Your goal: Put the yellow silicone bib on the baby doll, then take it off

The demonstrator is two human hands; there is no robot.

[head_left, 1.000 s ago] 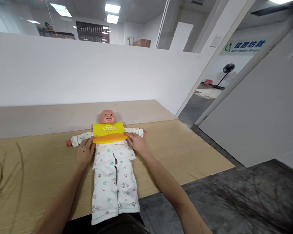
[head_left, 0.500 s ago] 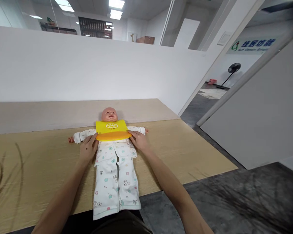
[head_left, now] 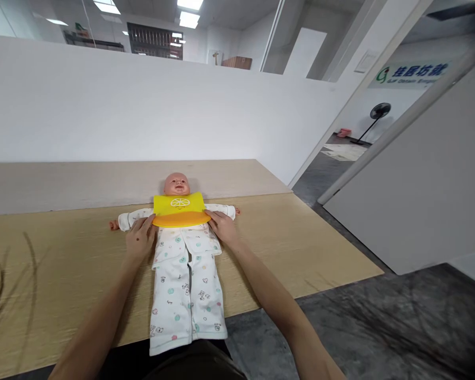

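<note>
A baby doll (head_left: pixel 177 184) lies on its back on the table, arms spread, in a white printed top and trousers (head_left: pixel 188 301). A yellow bib (head_left: pixel 179 204) with a white citrus-slice print covers its chest, below the chin. The bib's orange catch pocket (head_left: pixel 182 219) runs along the lower edge. My left hand (head_left: pixel 141 238) grips that pocket's left end, fingertips at the corner. At the opposite end, my right hand (head_left: pixel 223 227) has its fingers closed on the right corner. The undersides of the fingers are hidden.
The wooden table (head_left: pixel 293 237) ends at the right above a grey floor (head_left: pixel 364 316). A raised strip (head_left: pixel 83 182) and a white wall (head_left: pixel 134 111) stand behind the doll. To the right is a white door (head_left: pixel 415 179), with a standing fan (head_left: pixel 380 111) beyond it.
The view has shifted very slightly. Both hands stay at the bib's lower corners, and the bib and doll look the same.
</note>
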